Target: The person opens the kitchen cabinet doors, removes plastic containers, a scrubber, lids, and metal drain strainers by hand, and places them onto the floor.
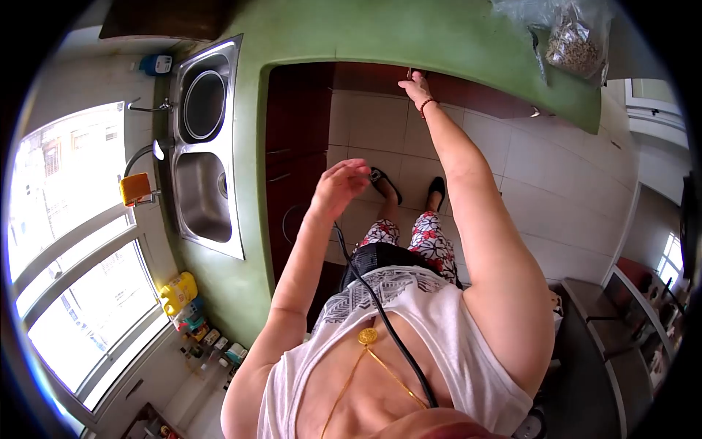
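My right hand (417, 88) reaches forward to the underside of the green counter edge, a beaded bracelet on its wrist. Its fingers are closed at a small metal handle (409, 72) on the dark red cabinet front (453, 88); the counter and fingers hide part of the grip. My left hand (342, 187) hangs in the air over the floor, near the dark red cabinets (298, 117) on the left. Its fingers are loosely bent, slightly blurred, and nothing shows in them.
A steel double sink (238, 146) is set in the green counter (307, 36), with a dark round pan (205, 104) in one basin. A plastic bag (574, 44) lies at far right. Bottles (179, 293) line the windowsill. A black cable (380, 314) hangs down my front.
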Motion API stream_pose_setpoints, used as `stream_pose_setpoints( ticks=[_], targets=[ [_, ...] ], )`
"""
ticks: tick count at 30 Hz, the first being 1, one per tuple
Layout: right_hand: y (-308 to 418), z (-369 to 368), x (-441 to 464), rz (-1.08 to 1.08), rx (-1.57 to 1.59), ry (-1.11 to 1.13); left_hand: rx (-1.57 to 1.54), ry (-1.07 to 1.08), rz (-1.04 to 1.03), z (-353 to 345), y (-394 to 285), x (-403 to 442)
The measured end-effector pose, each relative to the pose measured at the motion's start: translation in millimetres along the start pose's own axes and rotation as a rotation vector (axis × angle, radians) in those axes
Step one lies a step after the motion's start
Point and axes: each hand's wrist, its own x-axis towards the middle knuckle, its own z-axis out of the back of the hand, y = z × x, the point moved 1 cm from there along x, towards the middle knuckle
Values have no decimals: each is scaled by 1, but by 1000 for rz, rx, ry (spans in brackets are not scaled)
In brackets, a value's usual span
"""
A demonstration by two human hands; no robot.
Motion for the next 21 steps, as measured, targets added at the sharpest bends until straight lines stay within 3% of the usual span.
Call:
stream_pose_setpoints(
  ticks=[1,3,4,5,6,8,12,14,15,16,18,19,20,21],
  targets=[
    [-13,-3,1,-2,-15,52,100,-45,1,-13,1,2],
    [-37,-23,-11,95,-74,-69,196,-84,4,-32,8,12],
    [-44,-32,-26,99,-90,-108,453,-91,-53,-38,10,21],
    [-48,-40,-49,144,29,-81,709,-97,-110,-44,12,32],
    [-52,-48,-72,186,148,-50,705,-94,-106,-45,18,47],
    [-49,-57,-120,221,143,13,1488,-144,-747,-49,27,83],
    [-34,-74,-197,294,-202,192,1808,-363,-799,-53,50,136],
    [-24,-76,-220,434,-572,253,2108,-389,-640,-23,61,153],
    [-18,-74,-228,491,-681,261,2201,-267,-418,16,67,166],
    [-1,-51,-244,306,-230,288,2276,-133,-189,44,72,176],
    [-55,-89,-242,323,-183,492,2302,-217,-80,-3,47,119],
    [-60,-79,-249,53,-63,621,2348,-272,-207,17,58,118],
    [-70,-69,-244,45,-61,613,2388,-337,-338,43,66,120],
    [-88,-54,-235,29,-65,498,2399,-314,-332,55,67,118]
  ],
)
